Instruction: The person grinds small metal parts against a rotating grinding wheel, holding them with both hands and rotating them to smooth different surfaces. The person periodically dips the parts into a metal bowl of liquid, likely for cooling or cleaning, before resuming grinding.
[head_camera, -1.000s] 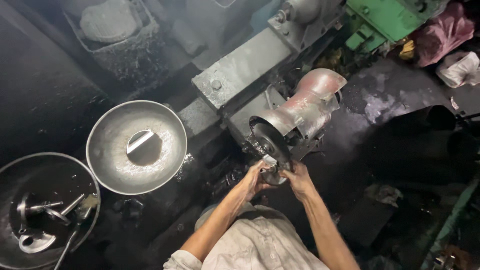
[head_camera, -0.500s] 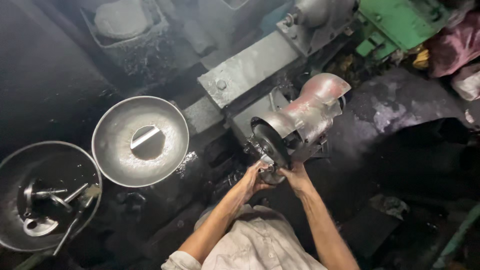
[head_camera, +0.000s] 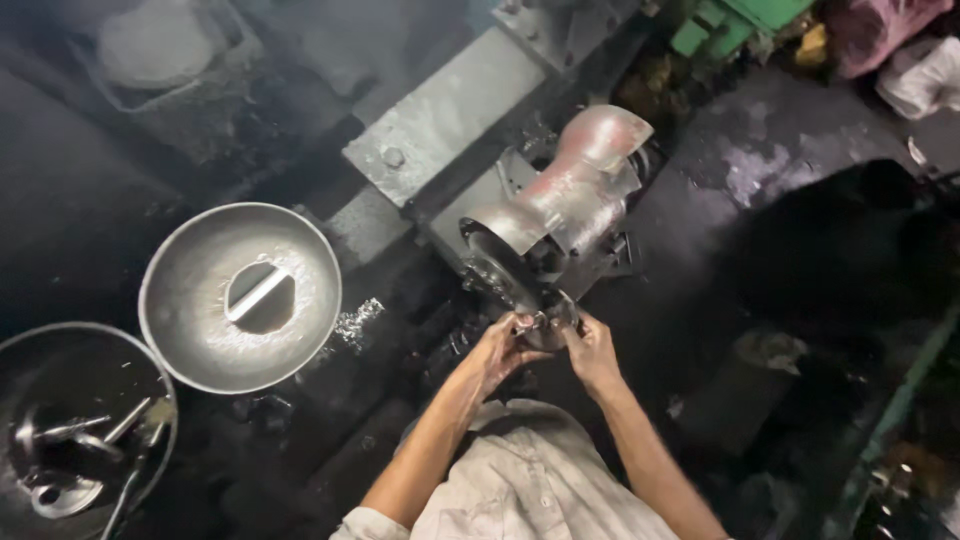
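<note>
Two hands on one small metal piece (head_camera: 528, 322), held up against the lower rim of the grinding wheel (head_camera: 500, 280) just in front of my chest. My left hand (head_camera: 497, 352) has its fingers (head_camera: 517, 330) curled shut around the near end of the piece; my right hand (head_camera: 592, 350) pinches it from the other side, fingers closed tight, thumb on top. The piece looks bright, hard and stiff, light enough for fingertips alone, but I judge it slippery with dust and likely hot at the ground edge, so the hold belongs on the ends away from the wheel, both hands braced. Its exact shape is too small to tell. Above the wheel sits the curved grey guard hood (head_camera: 575, 180) with reddish streaks, bolted to a flat grey machine base (head_camera: 440, 125). To my left on the dark floor stand a round silvery pan (head_camera: 190, 330) with one flat bright strip (head_camera: 258, 292) lying in it, and a darker round pan (head_camera: 60, 350) at the frame edge holding several small metal parts (head_camera: 70, 450). No labels or signs can be read anywhere; at top right there is a green painted machine part (head_camera: 740, 20), a pink bag (head_camera: 870, 30) and a white bag (head_camera: 925, 75), all well apart from my hands.
</note>
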